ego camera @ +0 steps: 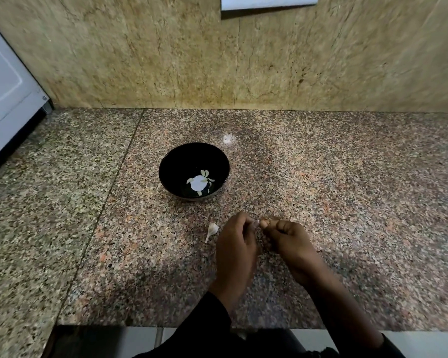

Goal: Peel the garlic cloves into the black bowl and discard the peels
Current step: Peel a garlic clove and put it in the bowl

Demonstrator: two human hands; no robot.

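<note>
A black bowl (pixel 171 164) stands on the granite counter (pixel 321 177), with several peeled garlic cloves (pixel 205 174) around a bright glare in its bottom. Nearer to me, my left hand (pixel 237 244) and my right hand (pixel 290 241) meet fingertip to fingertip just above the counter, both with fingers curled. They pinch something small between them, most likely a garlic clove, which the fingers almost wholly hide. One unpeeled clove (pixel 212 230) with a papery tail lies on the counter just left of my left hand.
A marbled beige wall (pixel 243 60) rises behind the counter. A white appliance (pixel 5 94) stands at the far left. The counter's front edge (pixel 166 325) runs just below my wrists, with pale floor tiles under it.
</note>
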